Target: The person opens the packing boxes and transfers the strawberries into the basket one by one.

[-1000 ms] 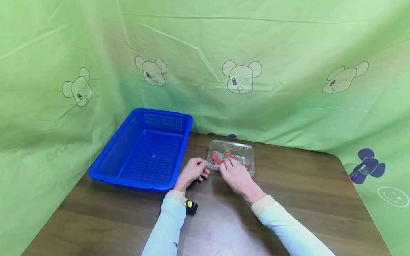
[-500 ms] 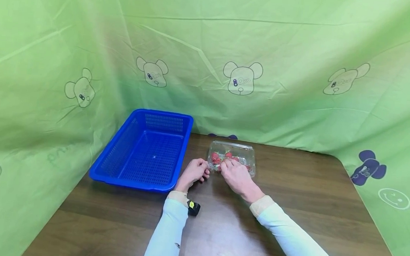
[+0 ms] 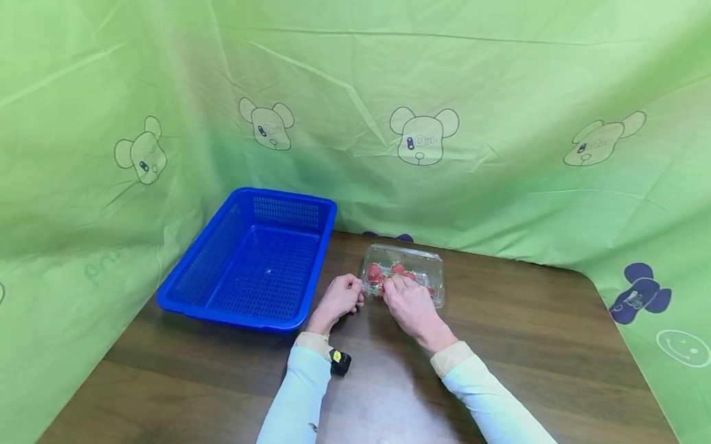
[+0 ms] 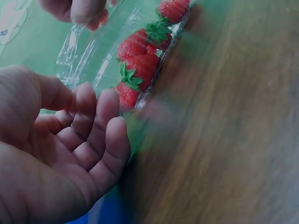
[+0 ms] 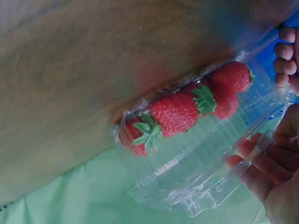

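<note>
A clear plastic clamshell box (image 3: 433, 277) with several strawberries (image 3: 375, 272) lies on the table, and their green leaves show through its wall in the right wrist view. My left hand (image 3: 342, 295) is at the box's near left corner, thumb and forefinger pinching its edge; the other fingers are loosely curled in the left wrist view. My right hand (image 3: 413, 307) reaches over the box's near side. In the right wrist view its thumb and fingers (image 5: 268, 163) grip the plastic edge. The exact contact of the left fingertips is partly hidden.
A large blue plastic basket (image 3: 167, 298) with slotted walls stands left of the box, close beside my left hand. The wooden table (image 3: 539, 345) extends right and toward me. A green printed cloth (image 3: 496, 67) hangs behind and at both sides.
Both hands stay at the box's near side with almost no movement. The whole head view has shifted slightly, and the left forearm lies a little farther right.
</note>
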Action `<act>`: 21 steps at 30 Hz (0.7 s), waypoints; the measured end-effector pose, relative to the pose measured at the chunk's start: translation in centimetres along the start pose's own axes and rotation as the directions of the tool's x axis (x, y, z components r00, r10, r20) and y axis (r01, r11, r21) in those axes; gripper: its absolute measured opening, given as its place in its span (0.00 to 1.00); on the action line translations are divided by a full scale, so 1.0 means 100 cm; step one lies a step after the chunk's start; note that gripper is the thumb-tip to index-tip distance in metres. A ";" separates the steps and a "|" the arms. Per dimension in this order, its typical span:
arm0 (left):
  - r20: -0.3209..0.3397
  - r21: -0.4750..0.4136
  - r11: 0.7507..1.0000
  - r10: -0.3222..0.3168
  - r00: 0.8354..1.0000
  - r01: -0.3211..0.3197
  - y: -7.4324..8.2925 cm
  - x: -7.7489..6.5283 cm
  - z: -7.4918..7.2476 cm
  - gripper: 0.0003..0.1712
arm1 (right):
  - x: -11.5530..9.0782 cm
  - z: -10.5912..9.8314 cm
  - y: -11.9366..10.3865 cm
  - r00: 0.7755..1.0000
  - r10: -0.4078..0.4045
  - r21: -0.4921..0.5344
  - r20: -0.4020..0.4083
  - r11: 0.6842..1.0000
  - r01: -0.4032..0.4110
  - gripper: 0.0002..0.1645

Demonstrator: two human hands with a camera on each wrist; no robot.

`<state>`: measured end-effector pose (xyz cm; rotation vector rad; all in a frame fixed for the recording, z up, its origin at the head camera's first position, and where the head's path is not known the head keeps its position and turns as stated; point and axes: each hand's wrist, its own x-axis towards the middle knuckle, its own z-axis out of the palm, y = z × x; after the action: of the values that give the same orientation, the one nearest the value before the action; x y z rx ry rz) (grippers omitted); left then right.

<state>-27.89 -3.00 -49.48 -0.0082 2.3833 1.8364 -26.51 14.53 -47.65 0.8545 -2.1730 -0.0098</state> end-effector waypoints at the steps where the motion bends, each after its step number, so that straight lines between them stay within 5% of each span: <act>1: -0.006 0.000 1.000 0.000 1.000 0.000 0.000 0.000 0.000 0.11 | 0.000 -0.001 0.000 1.000 -0.001 0.005 -0.004 1.000 0.001 0.05; 9: -0.001 -0.054 0.998 -0.022 1.000 0.022 -0.001 -0.002 -0.001 0.09 | 0.016 -0.015 0.009 0.997 0.075 0.073 -0.013 0.995 -0.073 0.09; 15: 0.020 -0.055 0.998 -0.039 0.999 0.040 0.001 -0.003 -0.003 0.10 | 0.020 -0.020 0.011 0.998 -0.039 0.009 0.053 0.999 0.038 0.07; 21: 0.030 -0.038 0.999 -0.028 0.999 0.029 0.003 -0.005 0.000 0.11 | 0.028 -0.026 0.021 0.996 -0.070 -0.007 0.060 0.997 0.070 0.07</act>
<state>-27.39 -2.99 -49.14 -0.0185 2.3164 1.8565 -27.24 15.16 -43.37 0.9358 -2.1959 -0.0812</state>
